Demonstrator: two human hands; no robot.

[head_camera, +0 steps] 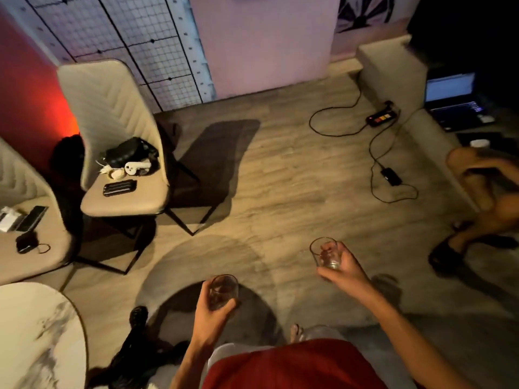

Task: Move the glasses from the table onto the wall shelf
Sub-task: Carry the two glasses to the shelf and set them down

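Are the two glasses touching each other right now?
Apart. The head view shows the left hand's glass and the right hand's glass with open floor between them.

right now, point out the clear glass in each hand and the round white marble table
clear glass in left hand (223,291), head view, side wall
clear glass in right hand (325,251), head view, side wall
round white marble table (33,332), head view, bare top

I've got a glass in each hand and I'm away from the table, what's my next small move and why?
Probably keep both glasses upright and turn to find the wall shelf, since no shelf shows in this view. Your left hand grips one glass, your right hand the other glass, over open floor. Mind the cables ahead on the right.
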